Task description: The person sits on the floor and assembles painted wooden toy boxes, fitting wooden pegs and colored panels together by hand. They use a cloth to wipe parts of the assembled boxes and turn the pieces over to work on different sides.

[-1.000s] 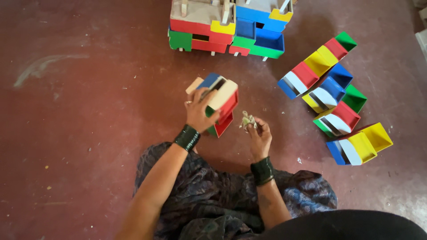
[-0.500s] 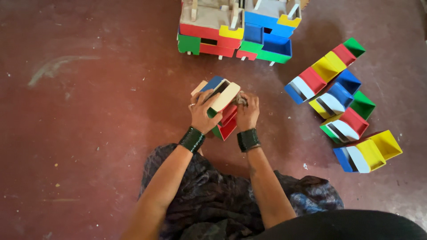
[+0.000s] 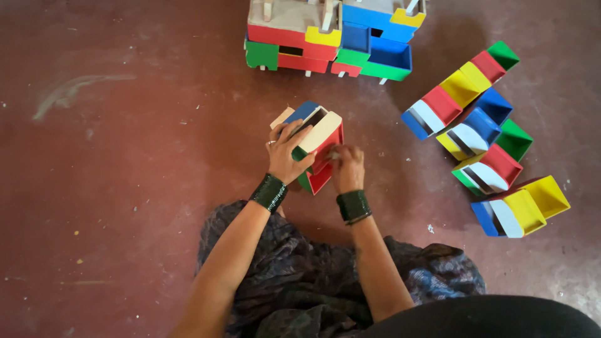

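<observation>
on the dark red floor (image 3: pixel 125 188), our left hand (image 3: pixel 289 155) grips the multicoloured wooden box (image 3: pixel 316 141), fingers clamped over its cream and blue top. the box stands tilted on the floor just ahead of our lap. our right hand (image 3: pixel 346 168) presses against its red side, fingers bunched together at the edge; we cannot tell whether they pinch anything small. beyond the box sits a stacked cluster of coloured boxes (image 3: pixel 332 34), and to the right lie four loose painted boxes (image 3: pixel 485 134) close together.
</observation>
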`<state>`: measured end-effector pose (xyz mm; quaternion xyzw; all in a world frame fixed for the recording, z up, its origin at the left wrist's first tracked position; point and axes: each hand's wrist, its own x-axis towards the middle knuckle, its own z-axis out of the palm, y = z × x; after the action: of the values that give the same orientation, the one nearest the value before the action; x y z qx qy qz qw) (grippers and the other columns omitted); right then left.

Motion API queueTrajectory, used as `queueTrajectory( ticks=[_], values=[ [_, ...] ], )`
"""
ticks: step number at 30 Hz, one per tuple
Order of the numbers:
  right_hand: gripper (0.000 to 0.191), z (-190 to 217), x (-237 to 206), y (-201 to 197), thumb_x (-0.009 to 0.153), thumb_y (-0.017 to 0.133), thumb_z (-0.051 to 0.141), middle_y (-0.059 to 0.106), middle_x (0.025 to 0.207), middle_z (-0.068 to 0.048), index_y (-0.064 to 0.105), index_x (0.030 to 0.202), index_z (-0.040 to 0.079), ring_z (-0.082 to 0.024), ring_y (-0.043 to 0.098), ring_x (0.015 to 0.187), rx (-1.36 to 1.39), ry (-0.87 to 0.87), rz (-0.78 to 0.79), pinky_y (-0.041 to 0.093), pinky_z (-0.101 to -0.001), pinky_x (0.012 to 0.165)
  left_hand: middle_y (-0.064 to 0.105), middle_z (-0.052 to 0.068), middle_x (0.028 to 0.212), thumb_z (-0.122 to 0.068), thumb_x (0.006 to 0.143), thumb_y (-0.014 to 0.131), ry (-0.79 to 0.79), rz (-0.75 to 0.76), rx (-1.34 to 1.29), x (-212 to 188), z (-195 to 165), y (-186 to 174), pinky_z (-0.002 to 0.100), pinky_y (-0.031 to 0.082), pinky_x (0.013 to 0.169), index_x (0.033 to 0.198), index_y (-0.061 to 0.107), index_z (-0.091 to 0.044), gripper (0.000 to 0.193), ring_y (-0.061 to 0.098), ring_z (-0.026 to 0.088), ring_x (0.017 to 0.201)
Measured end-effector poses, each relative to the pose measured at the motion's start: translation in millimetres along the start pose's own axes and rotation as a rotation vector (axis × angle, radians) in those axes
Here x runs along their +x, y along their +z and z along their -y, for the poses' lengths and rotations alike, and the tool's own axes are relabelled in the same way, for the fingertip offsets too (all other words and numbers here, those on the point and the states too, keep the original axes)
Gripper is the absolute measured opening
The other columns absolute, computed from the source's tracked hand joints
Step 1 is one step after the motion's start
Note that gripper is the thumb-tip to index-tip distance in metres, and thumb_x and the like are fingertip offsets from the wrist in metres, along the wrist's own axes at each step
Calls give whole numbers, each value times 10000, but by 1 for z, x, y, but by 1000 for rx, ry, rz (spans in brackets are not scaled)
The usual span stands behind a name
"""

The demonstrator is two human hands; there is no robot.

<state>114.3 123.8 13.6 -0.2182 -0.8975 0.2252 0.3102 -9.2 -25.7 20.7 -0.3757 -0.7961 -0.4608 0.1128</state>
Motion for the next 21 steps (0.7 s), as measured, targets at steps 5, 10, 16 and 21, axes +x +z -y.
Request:
queueTrajectory(
  ticks=[5,10,16,21],
  values=[
    [285,23,-24,-3,786,660,14,684,1115,-158,720,1059,66,-391,606,1040,55,-92,90,519,-482,897,531,-5,1526,-467,785,803,0,-3,6,1,3,-1,559,351,1076,1386,677,-225,660,410,325,1392],
    [253,6,-14,0,920,623,48,789,980,-112,747,1140,57,-200,775,872,516,345,233,612,-304,777,527,-26,1532,-500,780,810,-51,30,-15,-1,5,-7,542,331,1075,1373,682,-243,658,405,300,1401],
    [230,-14,26,18,994,643,39,747,1086,-84,709,1211,3,-121,703,901,1116,526,-94,583,-250,771,512,-16,1554,-491,861,761,-44,80,-62,-6,0,-3,541,263,1109,1369,683,-250,567,354,299,1453],
    [225,14,2,26,993,644,12,715,1059,-77,709,1206,-23,-131,683,897,1045,510,-28,575,-276,776,521,-18,1555,-437,943,688,-90,68,-102,-6,2,0,537,262,1115,1365,691,-268,454,345,297,1468]
  ],
)
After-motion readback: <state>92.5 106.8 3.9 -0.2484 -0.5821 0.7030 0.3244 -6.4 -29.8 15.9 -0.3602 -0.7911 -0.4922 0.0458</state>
